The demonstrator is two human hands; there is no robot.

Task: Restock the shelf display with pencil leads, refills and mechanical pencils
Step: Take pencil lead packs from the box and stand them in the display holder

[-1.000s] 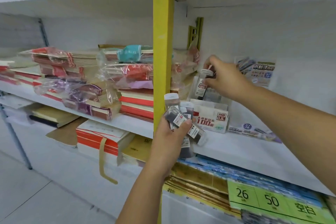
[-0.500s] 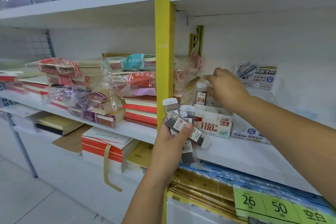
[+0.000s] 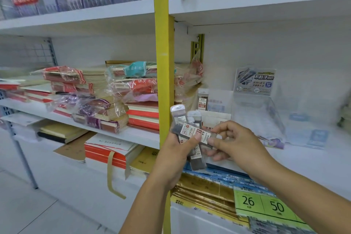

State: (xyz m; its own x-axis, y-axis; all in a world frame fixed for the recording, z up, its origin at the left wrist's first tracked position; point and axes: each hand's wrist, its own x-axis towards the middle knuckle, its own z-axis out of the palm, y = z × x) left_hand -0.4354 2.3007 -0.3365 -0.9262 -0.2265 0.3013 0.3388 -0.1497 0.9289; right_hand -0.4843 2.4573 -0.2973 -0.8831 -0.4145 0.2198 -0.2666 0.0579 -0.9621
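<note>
White shop shelves (image 3: 284, 159) split by a yellow upright (image 3: 163, 62) fill the frame, with wrapped notebook stacks (image 3: 117, 100) at centre left. Just right of centre the left hand (image 3: 172, 154) grips a bundle of pencil lead cases (image 3: 177, 112), its thumb pressed on the labelled case (image 3: 190, 130) lying crosswise on top. The right hand (image 3: 239, 142) pinches that case's right end between thumb and forefinger, its other fingers loose below. Above the hands, one more lead case (image 3: 202, 100) stands upright in a white display box (image 3: 216, 118) on the shelf.
</note>
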